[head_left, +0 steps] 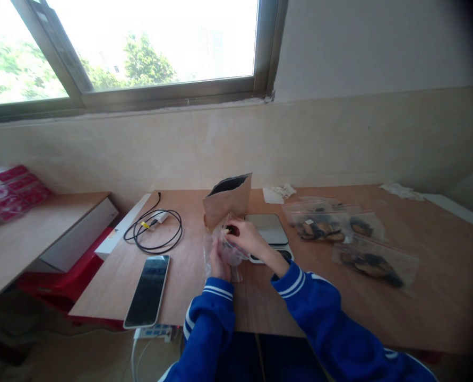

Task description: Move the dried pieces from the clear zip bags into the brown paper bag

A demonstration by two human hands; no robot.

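Your left hand (219,261) holds a small clear plastic bag (229,250) from below, fingers wrapped around its lower part, so that grip is closed on the bag just above the bench (188,276). Your right hand (247,239) meets it from above, fingertips pinched at the bag's mouth around a small dark piece (231,229); whether that piece is fully inside the bag you cannot tell. Directly behind both grips stands an open brown paper pouch (228,201), upright, its dark opening facing you. Just to the right of your right hand lies a flat scale (268,233), its near edge partly hidden by your wrist. Farther right of the grips, well apart, lie several filled clear bags (332,225) holding dark pieces, flat on the bench. To the left of your left hand rests a phone (147,291), screen up, and beyond it a coiled black cable (156,229). Crumpled white tissue (278,192) sits behind the scale near the wall.
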